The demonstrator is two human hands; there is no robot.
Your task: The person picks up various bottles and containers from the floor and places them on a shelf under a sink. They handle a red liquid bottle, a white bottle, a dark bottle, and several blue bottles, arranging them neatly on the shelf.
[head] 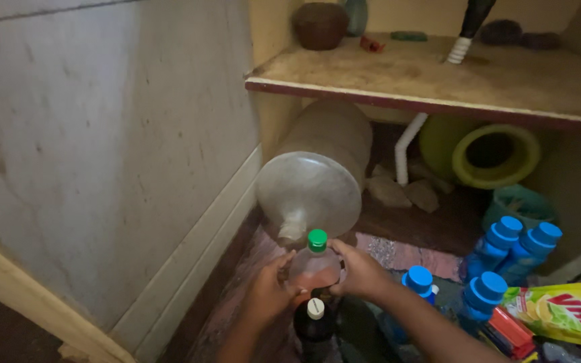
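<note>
Both hands clasp a clear plastic bottle [313, 267] with a green cap and pinkish liquid, held upright just above the floor. My left hand [268, 290] wraps its left side and my right hand [360, 271] its right side. Right below it stands a dark bottle with a white cap [315, 324]. Directly behind the held bottle a large clear water jug [314, 183] lies on its side, its neck pointing toward me.
A worn shelf [438, 84] spans the alcove above, carrying a brown pot [320, 24]. Under it lie a green ring-shaped vessel [493, 156], a white pipe [407, 144] and stones. Several blue-capped bottles [499, 265] and a yellow-green pouch [563, 312] sit at right. A wall [102, 148] closes the left.
</note>
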